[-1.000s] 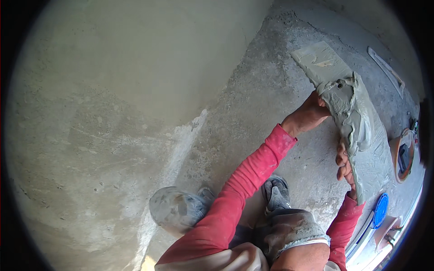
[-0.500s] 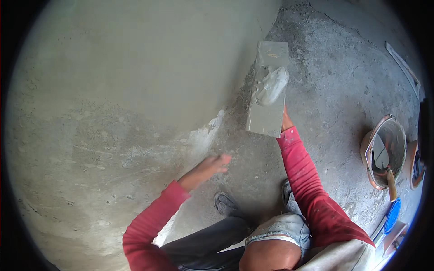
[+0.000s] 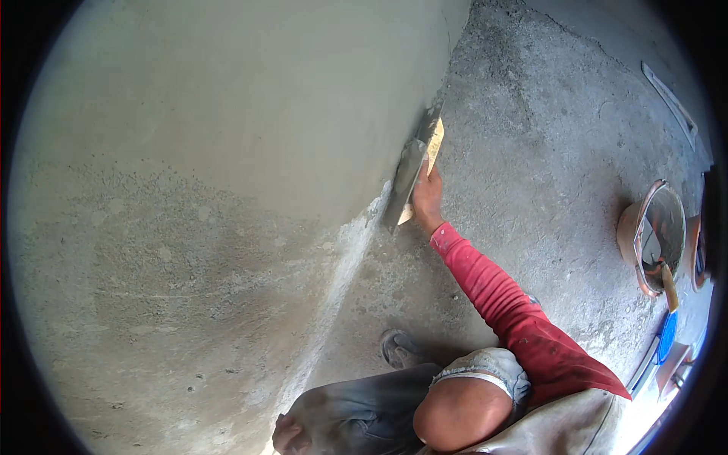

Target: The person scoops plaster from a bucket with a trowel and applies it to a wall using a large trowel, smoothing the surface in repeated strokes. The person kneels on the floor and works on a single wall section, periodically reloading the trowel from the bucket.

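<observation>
Currently the right hand (image 3: 427,199) is closed around the trowel (image 3: 410,182), upper centre of frame, blade edge pressed to the wet plastered wall (image 3: 250,114). Left hand out of view. Risk: a steep blade angle could gouge the fresh coat or shed mortar onto the floor (image 3: 561,152).

A single fisheye view is taken from the person's head, directed steeply downward along the grey plastered wall (image 3: 227,152) to the rough concrete floor (image 3: 546,152). The bent knee and red-sleeved arm are seen close below; edges are curved towards the rim.
</observation>
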Demonstrator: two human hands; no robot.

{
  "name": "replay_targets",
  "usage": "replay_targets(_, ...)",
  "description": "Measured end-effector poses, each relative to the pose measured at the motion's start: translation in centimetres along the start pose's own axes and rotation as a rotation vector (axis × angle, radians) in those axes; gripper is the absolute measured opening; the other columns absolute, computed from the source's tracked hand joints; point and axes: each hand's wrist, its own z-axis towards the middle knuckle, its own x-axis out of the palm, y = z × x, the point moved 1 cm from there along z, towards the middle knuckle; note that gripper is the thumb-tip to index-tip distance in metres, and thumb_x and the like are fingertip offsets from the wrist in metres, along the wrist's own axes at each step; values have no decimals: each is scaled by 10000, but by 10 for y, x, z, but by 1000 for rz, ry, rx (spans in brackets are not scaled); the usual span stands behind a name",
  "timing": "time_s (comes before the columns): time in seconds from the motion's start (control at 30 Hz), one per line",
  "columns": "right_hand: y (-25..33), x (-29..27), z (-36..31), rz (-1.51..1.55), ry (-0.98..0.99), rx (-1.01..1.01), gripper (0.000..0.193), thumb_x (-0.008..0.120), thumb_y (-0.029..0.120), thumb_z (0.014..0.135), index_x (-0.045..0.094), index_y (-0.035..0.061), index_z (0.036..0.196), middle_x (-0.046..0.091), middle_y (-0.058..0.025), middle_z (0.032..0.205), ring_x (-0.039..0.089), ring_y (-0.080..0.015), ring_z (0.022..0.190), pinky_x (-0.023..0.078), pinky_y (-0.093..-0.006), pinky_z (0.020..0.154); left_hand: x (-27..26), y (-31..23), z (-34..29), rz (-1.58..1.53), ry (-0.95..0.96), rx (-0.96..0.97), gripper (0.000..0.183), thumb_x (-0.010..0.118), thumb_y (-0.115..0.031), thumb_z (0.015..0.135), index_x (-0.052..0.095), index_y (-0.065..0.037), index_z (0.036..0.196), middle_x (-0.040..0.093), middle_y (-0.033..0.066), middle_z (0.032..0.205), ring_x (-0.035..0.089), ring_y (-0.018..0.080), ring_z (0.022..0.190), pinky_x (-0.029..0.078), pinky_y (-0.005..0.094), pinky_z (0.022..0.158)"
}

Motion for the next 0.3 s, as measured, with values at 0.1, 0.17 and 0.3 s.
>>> replay_targets(0.1, 34, 16, -15, -60, -161, -126, 585, 459, 512, 1054, 576, -61, 1083, 671, -234, 1012, 644, -325, 934, 489, -445, 870, 3, 30, -7, -313, 82, 89, 505, 587, -535, 914, 647, -106, 1173, 660, 174, 1106, 634, 369, 1140, 439, 537, 1077)
replay_targets(0.17, 57, 18, -2, 11, -153, -169, 564, 478, 505, 1048, 565, -51, 1087, 673, -231, 1013, 642, -314, 957, 488, -432, 868, 20, 55, -8, -535, 127, 175, 363, 602, -458, 925, 670, -180, 1147, 650, 140, 1062, 626, 377, 1133, 428, 570, 1086)
replay_targets(0.3, 198, 37, -46, -82, -19, -287, 643, 546, 560, 994, 475, -30, 1242, 678, -258, 1044, 662, -383, 985, 494, -454, 887, 46, 62, 8, -665, 95, 393, 275, 544, -420, 979, 664, -216, 1121, 648, 113, 1086, 588, 360, 1195, 374, 616, 1130)
